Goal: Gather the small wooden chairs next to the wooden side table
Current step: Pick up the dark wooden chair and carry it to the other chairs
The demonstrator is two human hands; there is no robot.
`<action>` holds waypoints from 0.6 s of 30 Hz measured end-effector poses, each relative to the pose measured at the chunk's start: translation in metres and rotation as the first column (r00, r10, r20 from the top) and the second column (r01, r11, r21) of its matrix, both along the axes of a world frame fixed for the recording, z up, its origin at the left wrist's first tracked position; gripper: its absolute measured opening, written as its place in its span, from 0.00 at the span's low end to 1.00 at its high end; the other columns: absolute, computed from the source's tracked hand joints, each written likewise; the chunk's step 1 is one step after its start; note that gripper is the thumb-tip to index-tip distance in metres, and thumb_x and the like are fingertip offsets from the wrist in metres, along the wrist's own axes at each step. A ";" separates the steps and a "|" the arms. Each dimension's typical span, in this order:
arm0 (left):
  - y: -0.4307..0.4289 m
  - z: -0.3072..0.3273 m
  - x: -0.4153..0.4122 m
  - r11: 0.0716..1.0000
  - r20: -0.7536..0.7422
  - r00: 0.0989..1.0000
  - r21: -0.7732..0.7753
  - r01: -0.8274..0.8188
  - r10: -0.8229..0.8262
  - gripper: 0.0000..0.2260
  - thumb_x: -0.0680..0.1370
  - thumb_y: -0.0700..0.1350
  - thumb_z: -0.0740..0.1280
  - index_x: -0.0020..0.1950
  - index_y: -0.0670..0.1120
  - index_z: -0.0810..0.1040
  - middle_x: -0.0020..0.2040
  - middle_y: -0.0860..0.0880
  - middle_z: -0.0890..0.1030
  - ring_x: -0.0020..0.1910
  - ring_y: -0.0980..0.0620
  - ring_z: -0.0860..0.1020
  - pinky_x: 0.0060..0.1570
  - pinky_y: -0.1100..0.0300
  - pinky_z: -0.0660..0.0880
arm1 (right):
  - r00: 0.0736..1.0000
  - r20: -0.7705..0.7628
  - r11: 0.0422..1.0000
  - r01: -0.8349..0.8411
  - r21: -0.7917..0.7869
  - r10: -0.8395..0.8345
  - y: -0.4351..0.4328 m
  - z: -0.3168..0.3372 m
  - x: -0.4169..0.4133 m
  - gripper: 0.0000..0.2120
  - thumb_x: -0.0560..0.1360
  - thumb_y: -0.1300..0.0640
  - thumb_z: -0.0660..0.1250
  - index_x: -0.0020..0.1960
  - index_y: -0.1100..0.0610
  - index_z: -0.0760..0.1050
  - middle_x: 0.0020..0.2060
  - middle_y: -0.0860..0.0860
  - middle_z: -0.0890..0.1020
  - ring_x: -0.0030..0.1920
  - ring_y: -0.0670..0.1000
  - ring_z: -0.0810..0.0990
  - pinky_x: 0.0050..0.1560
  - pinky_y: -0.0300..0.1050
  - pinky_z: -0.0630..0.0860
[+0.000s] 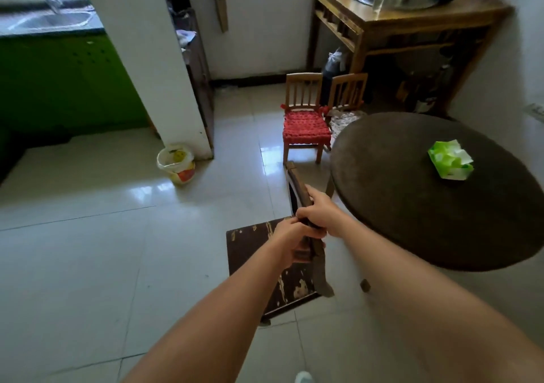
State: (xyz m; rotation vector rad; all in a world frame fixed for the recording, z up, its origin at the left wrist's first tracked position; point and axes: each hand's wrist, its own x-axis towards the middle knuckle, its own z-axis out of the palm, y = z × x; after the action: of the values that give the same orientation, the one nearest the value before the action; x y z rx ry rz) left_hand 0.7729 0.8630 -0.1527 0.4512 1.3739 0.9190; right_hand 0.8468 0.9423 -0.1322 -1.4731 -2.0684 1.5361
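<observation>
A small dark wooden chair (253, 247) with a worn, chipped seat is just below me on the tiled floor. My left hand (290, 240) and my right hand (319, 213) both grip the top rail of its backrest. Farther ahead, a small chair with a red woven cushion (304, 126) stands beside a second small wooden chair (348, 94). Both stand in front of the tall wooden side table (412, 21) at the back right.
A dark round table (412, 206) with a green tissue pack (450, 159) fills the right side. A white and yellow bucket (176, 163) stands at the foot of a white pillar (153, 59). A green kitchen counter with a sink (50, 21) lies at the left.
</observation>
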 end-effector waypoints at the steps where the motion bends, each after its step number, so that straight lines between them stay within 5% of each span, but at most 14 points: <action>1: 0.011 0.000 -0.015 0.999 0.001 0.999 0.000 -0.036 0.036 0.18 0.69 0.38 0.71 0.58 0.44 0.76 0.50 0.42 0.85 0.49 0.43 0.83 0.54 0.44 0.76 | 1.000 -0.001 0.999 -0.031 0.014 0.031 0.012 0.000 -0.018 0.27 0.72 0.65 0.66 0.69 0.54 0.65 0.55 0.61 0.77 0.55 0.60 0.77 0.55 0.53 0.78; 8: 0.096 -0.007 -0.103 0.972 -0.018 0.972 0.001 -0.233 0.233 0.18 0.68 0.37 0.71 0.58 0.42 0.77 0.50 0.40 0.84 0.50 0.41 0.82 0.59 0.42 0.74 | 0.984 -0.006 0.983 -0.177 0.047 0.177 0.104 -0.009 -0.123 0.26 0.71 0.65 0.66 0.68 0.53 0.67 0.54 0.60 0.78 0.54 0.59 0.78 0.58 0.56 0.77; 15: 0.193 -0.005 -0.184 0.955 -0.046 0.954 -0.002 -0.298 0.298 0.15 0.65 0.36 0.70 0.51 0.43 0.80 0.46 0.40 0.85 0.45 0.42 0.84 0.47 0.50 0.78 | 0.979 -0.034 0.979 -0.202 0.028 0.203 0.204 -0.015 -0.209 0.26 0.72 0.65 0.67 0.68 0.54 0.66 0.54 0.60 0.77 0.55 0.60 0.78 0.57 0.55 0.77; 18: 0.233 -0.005 -0.216 0.950 -0.058 0.948 -0.001 -0.313 0.313 0.16 0.62 0.35 0.69 0.49 0.42 0.81 0.47 0.38 0.85 0.47 0.40 0.83 0.54 0.48 0.77 | 0.980 -0.054 0.981 -0.192 0.020 0.192 0.243 -0.016 -0.242 0.26 0.73 0.65 0.66 0.69 0.53 0.65 0.54 0.60 0.77 0.54 0.60 0.78 0.58 0.55 0.77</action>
State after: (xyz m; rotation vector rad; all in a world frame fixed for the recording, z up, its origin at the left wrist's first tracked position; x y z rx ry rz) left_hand 0.5566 1.0957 -0.1574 0.2548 1.5298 1.1639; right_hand 0.6047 1.1853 -0.1484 -1.2420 -2.2404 1.6049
